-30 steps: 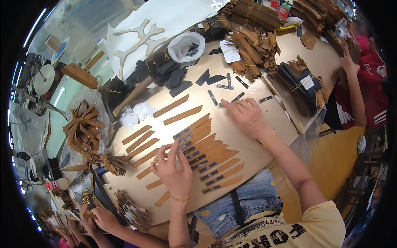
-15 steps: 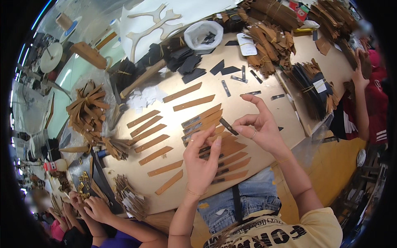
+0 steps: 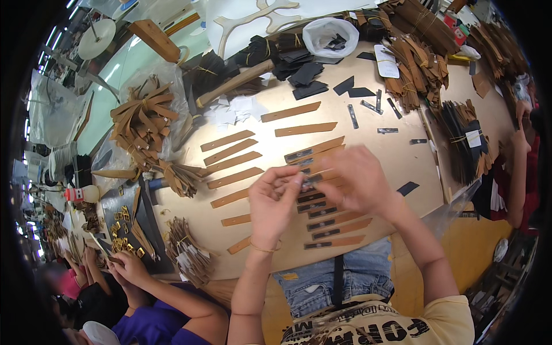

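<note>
My left hand (image 3: 273, 201) is closed in a pinch, and a small dark strip (image 3: 312, 179) shows at its fingertips. Close by on the right, my right hand (image 3: 363, 179) is smeared by motion, so its fingers cannot be read. Below both hands lies a fanned row of brown leather strips (image 3: 352, 222), each with a short dark piece on its left end. Part of that row is hidden by my hands. To the left, more plain brown leather strips (image 3: 234, 177) are laid out singly, with slanted right ends.
Loose dark pieces (image 3: 352, 116) lie toward the back, near a white bag-lined bowl (image 3: 330, 40). Bundled brown strips (image 3: 144, 118) are at the left, black bundles (image 3: 460, 132) at the right. A wooden-handled hammer (image 3: 236, 83) lies behind. A co-worker's hands (image 3: 129, 267) work at lower left.
The dark strip that my right hand pinched is at my left fingertips now. My right hand has swung into fast motion beside it. The whole view has shifted, moving the table rightward in the picture.
</note>
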Available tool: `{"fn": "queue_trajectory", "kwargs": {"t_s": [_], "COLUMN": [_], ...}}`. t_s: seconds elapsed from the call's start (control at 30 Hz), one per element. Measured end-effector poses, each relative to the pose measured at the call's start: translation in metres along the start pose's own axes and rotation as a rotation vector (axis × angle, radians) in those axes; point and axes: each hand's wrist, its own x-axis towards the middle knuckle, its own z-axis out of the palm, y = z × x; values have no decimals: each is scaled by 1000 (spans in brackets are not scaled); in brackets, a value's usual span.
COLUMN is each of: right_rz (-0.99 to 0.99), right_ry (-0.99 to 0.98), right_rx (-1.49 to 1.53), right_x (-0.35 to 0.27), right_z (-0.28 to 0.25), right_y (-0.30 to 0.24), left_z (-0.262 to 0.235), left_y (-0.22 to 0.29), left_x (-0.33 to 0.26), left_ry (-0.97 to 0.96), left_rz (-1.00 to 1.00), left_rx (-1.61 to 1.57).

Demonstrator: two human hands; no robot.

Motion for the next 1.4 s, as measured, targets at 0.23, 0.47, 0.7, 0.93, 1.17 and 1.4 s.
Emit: {"fn": "queue_trajectory", "kwargs": {"t_s": [0.23,0.47,0.7,0.93,1.17,1.4], "right_rz": [152,463,692,595,563,584], "right_ry": [-390,-211,-89,-115,-119,-118], "right_rx": [-107,355,764,382,108,83], "right_x": [27,20,38,46,44,41], "right_z": [56,46,45,58,68,72], "right_y": [48,39,37,46,47,47], "left_z": [-27,-25,-19,-30,-20,-18], "left_y": [7,-2,-1,-1,-3,-5], "left_x": [12,43,58,69,84,86], "left_ry": [226,158,139,147,228,249], "left_rz": [245,261,204,21,118,150], "left_rx": [305,302,385,403,613,701]}}
